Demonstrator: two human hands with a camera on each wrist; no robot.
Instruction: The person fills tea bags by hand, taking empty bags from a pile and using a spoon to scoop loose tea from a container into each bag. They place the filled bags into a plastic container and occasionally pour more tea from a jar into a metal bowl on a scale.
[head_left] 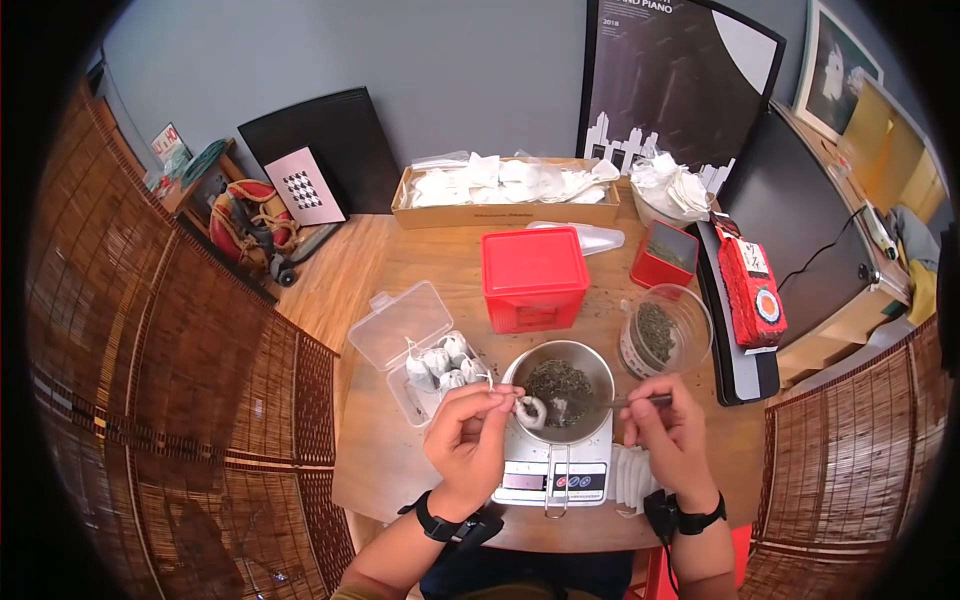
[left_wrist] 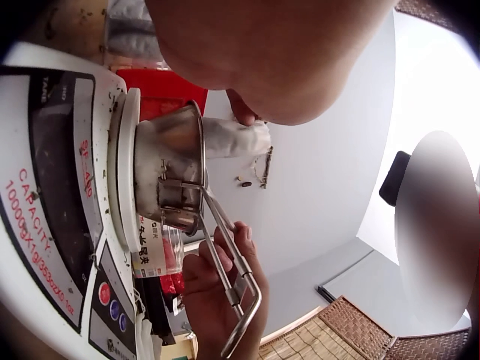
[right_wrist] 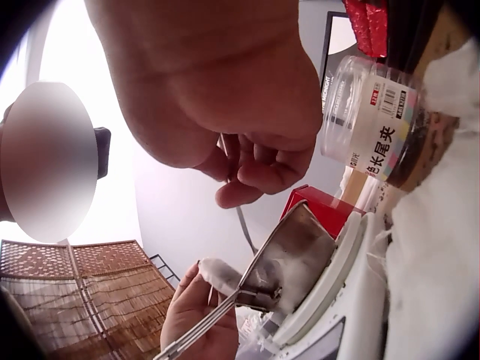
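My left hand (head_left: pixel 468 440) pinches the top of a small white tea bag (head_left: pixel 530 412), its mouth open, at the left rim of a metal pot (head_left: pixel 601 375). Dried leaves (head_left: pixel 557 385) fill the pot's bottom. Opposite, my right hand (head_left: pixel 668 435) holds the thin handle of a metal spoon (right_wrist: pixel 244 227) that slants toward the pot; its tip is hidden in the right wrist view. Under the pot is a white kitchen scale (head_left: pixel 520 470), with the pot's wire handle (head_left: pixel 556 500) pointing toward my body. Bits of leaf dot the scale in the left wrist view.
Left of the pot stands an open clear box (head_left: pixel 402 395) with several filled bags. Behind are a red canister (head_left: pixel 535 265) and a carton (head_left: pixel 505 215) of white bags. A clear jar (head_left: pixel 690 330) of leaves stands right; flat bags (head_left: pixel 630 475) lie beside the scale.
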